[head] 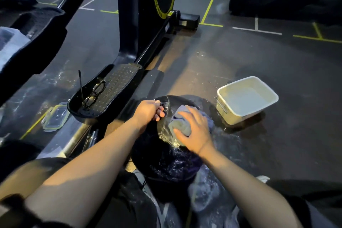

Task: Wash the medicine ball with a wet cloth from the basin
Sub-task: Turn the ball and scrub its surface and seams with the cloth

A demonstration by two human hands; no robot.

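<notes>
A large black medicine ball [162, 161], wet and glistening, sits on the floor between my knees. My left hand [149, 110] grips the ball's far left edge near a stitched seam, fingers curled over it. My right hand [194, 131] holds a wet light-blue cloth [180, 126] pressed against the top of the ball, fingers wrapped over the cloth. The white rectangular basin [231, 116] stands on the floor just right of the ball, with water inside.
An elliptical machine's black pedal [118, 83] lies left of the ball, with eyeglasses [94, 92] on it. A clear container lid [55, 116] sits on the floor farther left. The dark floor [259, 153] around the ball and basin is wet.
</notes>
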